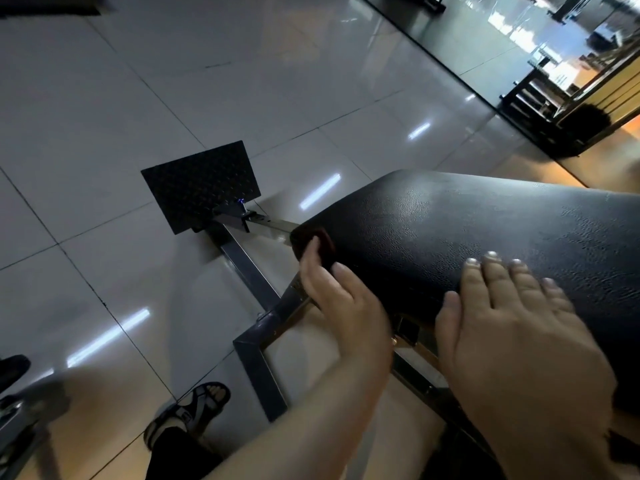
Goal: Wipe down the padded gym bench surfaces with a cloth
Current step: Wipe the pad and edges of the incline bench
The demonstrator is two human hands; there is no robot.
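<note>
Item 1. Your left hand (343, 299): partly closed, cupped round the near left corner of the bench pad (485, 230). The fingers curl over the cloth (317, 239) and hold it against the pad's end face, and the thumb lies on the pad just above the near edge.

Item 2. Cloth: small, dark, reddish-brown, bunched at the pad's left end, at the corner nearest you. Most of it is covered by your fingers.

Item 3. Your right hand (512, 327): fully open, palm down, fingers straight and slightly spread. It lies flat over the pad's near edge with its fingertips on the top surface. It holds nothing and sits apart from the left hand, further along the same edge.

Item 4. Bench pad: black, grained, glossy, with rounded corners.

Item 5. Steel frame (249, 268): dark square tube, running from beneath the pad's left end out across the floor (104, 98).

Item 6. Footplate (201, 188): black checker-pattern plate at the frame's far end, tilted up.

Item 7. Floor: pale glossy tiles carrying streaks of reflected light.

Item 8. Sandalled foot (197, 407): on the floor beside the frame's near corner.
</note>
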